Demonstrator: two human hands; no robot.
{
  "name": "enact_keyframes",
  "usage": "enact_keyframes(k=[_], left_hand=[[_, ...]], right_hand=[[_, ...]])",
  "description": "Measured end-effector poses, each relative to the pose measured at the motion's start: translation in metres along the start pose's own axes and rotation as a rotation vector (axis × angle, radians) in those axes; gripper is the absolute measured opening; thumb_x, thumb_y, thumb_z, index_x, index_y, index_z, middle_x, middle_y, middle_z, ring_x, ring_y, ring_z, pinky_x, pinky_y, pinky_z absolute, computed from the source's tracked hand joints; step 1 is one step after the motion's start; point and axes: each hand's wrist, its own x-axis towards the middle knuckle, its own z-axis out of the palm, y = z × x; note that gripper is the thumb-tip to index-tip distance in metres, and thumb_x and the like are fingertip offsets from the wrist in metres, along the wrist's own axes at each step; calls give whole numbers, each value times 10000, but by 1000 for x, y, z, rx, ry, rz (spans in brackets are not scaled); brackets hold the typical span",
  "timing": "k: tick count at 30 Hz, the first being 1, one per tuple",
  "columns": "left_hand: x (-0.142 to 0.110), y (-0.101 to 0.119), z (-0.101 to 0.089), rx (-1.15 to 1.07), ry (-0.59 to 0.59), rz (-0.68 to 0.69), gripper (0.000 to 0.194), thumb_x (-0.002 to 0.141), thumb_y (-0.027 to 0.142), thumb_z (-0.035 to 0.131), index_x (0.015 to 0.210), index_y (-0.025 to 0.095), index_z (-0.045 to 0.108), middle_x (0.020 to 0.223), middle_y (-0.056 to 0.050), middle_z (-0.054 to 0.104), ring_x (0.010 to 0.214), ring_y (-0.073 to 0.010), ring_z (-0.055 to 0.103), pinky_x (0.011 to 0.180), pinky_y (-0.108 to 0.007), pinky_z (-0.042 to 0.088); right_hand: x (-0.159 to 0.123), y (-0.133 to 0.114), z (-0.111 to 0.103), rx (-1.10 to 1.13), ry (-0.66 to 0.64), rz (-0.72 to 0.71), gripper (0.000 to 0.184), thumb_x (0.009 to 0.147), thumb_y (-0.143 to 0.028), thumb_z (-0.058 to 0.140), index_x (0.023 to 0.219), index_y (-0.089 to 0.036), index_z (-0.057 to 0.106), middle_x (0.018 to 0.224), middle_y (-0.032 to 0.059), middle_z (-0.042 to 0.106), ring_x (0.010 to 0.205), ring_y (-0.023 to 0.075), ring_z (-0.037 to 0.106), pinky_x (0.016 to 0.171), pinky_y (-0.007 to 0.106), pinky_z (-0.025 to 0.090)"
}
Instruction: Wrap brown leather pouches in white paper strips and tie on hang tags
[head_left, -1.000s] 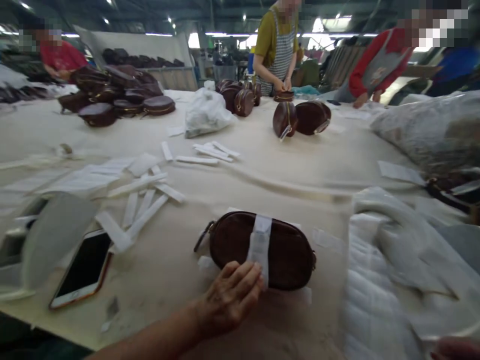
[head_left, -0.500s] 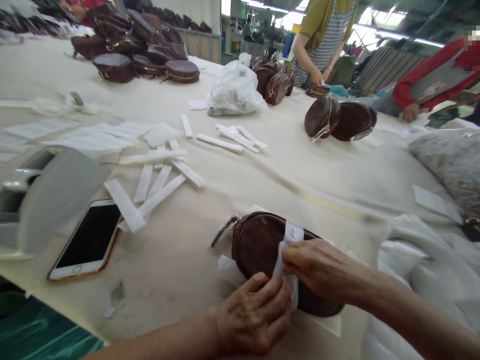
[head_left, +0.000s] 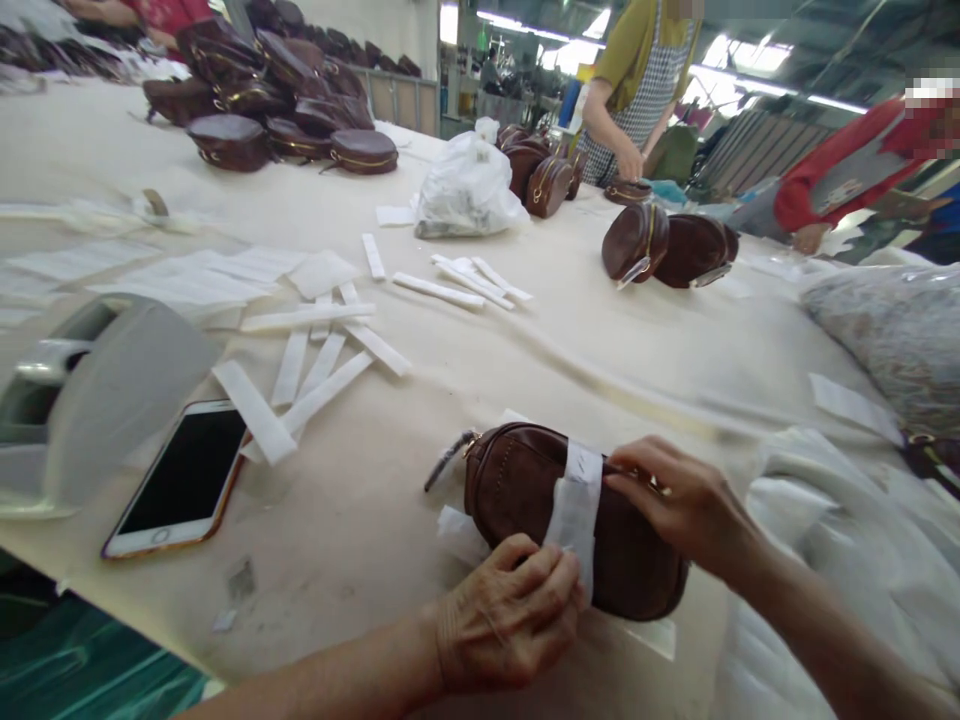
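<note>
A dark brown leather pouch [head_left: 517,480] with a zipper pull at its left end lies on the table in front of me. Around its middle runs a white paper strip [head_left: 574,510]. My left hand [head_left: 517,610] pinches the strip's lower part at the near side of the pouch. At the far edge, just right of the strip, the closed fingers of my right hand [head_left: 679,500] grip the pouch. A small gold-coloured piece shows by these fingers; what it is, I cannot tell. White paper pokes out from under the pouch.
Loose white paper strips [head_left: 322,370] and a phone [head_left: 180,480] lie left, beside a grey tape dispenser [head_left: 135,390]. Further off are a white plastic bag [head_left: 469,185], two brown bags [head_left: 667,245] and a heap of brown bags [head_left: 277,90]. Co-workers stand across the table.
My right hand has let go of the paper strip and shifted right to the pouch's far edge. My left hand stays at the strip, which now lies flatter over the pouch.
</note>
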Motion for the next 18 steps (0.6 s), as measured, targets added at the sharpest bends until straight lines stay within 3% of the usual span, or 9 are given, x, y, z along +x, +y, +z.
enact_keyframes(k=[1, 3, 7, 9, 12, 15, 18], left_hand=[[0, 1, 1, -13, 16, -14, 208, 874, 95, 471, 1042, 61, 589, 1077, -140, 563, 1019, -212, 515, 829, -340, 449], [-1, 2, 4, -49, 53, -43, 176, 885, 102, 455, 986, 69, 595, 1012, -115, 567, 975, -195, 511, 842, -337, 450], [-3, 2, 3, -80, 73, 0, 203, 913, 97, 385, 900, 77, 587, 942, -95, 569, 959, -194, 509, 869, -358, 448], [-4, 2, 1, -89, 89, 25, 222, 918, 89, 348, 892, 76, 569, 913, -95, 567, 946, -193, 511, 848, -364, 454], [-5, 0, -2, -97, 100, 14, 240, 920, 77, 306, 881, 73, 543, 873, -92, 559, 896, -181, 508, 831, -371, 457], [-4, 1, -3, -40, 71, 28, 204, 906, 64, 360, 996, 62, 543, 895, -91, 560, 893, -177, 506, 842, -374, 456], [1, 2, -4, 21, 67, 28, 227, 909, 68, 371, 1049, 63, 549, 913, -92, 557, 902, -176, 507, 850, -365, 455]], right_hand=[[-15, -7, 7, -26, 103, -131, 172, 865, -199, 472, 908, -196, 638, 850, 49, 670, 780, 158, 614, 706, 279, 484], [-42, -22, 26, -92, 187, -370, 287, 860, -129, 429, 1060, -187, 627, 960, 77, 683, 921, 188, 613, 809, 328, 481], [-74, -42, 60, -286, 354, -469, 418, 826, -38, 383, 1181, -139, 579, 1082, 91, 681, 1086, 213, 569, 975, 404, 392], [-79, -46, 60, -255, 357, -497, 379, 819, -47, 392, 1110, -150, 612, 1049, 78, 694, 1075, 205, 577, 998, 401, 374], [-79, -48, 40, -5, 200, -528, 271, 805, -72, 402, 816, -228, 623, 796, 4, 703, 874, 150, 635, 962, 362, 409], [-63, -42, 16, 136, 148, -367, 247, 823, -102, 384, 789, -227, 594, 788, 13, 679, 845, 148, 617, 922, 369, 418], [-27, -23, 3, 34, 67, 54, 276, 879, -206, 380, 1044, -178, 600, 1101, 113, 629, 1056, 211, 545, 912, 401, 393]])
